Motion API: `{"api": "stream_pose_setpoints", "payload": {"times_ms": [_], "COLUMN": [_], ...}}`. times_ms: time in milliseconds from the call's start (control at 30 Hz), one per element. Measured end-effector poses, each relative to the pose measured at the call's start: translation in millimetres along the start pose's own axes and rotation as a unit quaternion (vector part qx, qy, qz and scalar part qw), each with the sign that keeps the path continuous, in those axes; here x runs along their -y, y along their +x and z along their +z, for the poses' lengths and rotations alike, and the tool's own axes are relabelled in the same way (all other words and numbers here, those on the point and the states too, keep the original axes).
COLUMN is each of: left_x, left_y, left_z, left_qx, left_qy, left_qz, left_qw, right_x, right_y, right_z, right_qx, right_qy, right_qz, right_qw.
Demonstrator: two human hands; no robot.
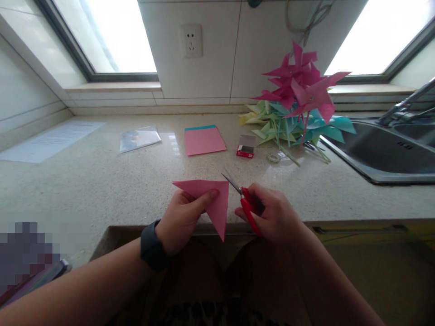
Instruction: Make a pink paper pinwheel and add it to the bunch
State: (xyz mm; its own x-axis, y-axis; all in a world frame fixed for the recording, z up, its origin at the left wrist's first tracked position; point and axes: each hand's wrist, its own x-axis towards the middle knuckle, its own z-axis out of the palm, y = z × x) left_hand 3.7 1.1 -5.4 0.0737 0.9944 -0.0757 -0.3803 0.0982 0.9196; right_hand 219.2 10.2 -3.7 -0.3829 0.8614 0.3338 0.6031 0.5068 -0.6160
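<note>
My left hand (185,215) pinches a folded sheet of pink paper (219,206), thumb on top, over the counter's front edge. The paper makes a triangular shape, one point hanging down and another reaching left. Red-handled scissors (250,210) are in my right hand (273,210), its fingers wrapped round the handles. Their blades angle up and left, slightly apart, close to the paper's right corner without visibly cutting into it.
Behind lie a stack of pink paper squares (205,141), a small red and dark box (245,146), a tape roll (273,157) and a clear packet (140,138). Paper pinwheels (299,90) are heaped at the back right, beside the sink (390,149). Printed sheets (50,138) lie left.
</note>
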Motion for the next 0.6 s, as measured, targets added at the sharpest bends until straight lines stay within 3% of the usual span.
{"api": "stream_pose_setpoints", "payload": {"times_ms": [600], "left_x": [-0.6], "left_y": [-1.2], "left_z": [0.5], "left_qx": [0.007], "left_qy": [0.010], "left_qz": [0.005], "left_qw": [1.000], "right_x": [-0.5], "right_y": [0.0], "right_z": [2.8], "right_qx": [-0.010], "right_qy": [-0.018], "right_qz": [-0.019], "right_qw": [1.000]}}
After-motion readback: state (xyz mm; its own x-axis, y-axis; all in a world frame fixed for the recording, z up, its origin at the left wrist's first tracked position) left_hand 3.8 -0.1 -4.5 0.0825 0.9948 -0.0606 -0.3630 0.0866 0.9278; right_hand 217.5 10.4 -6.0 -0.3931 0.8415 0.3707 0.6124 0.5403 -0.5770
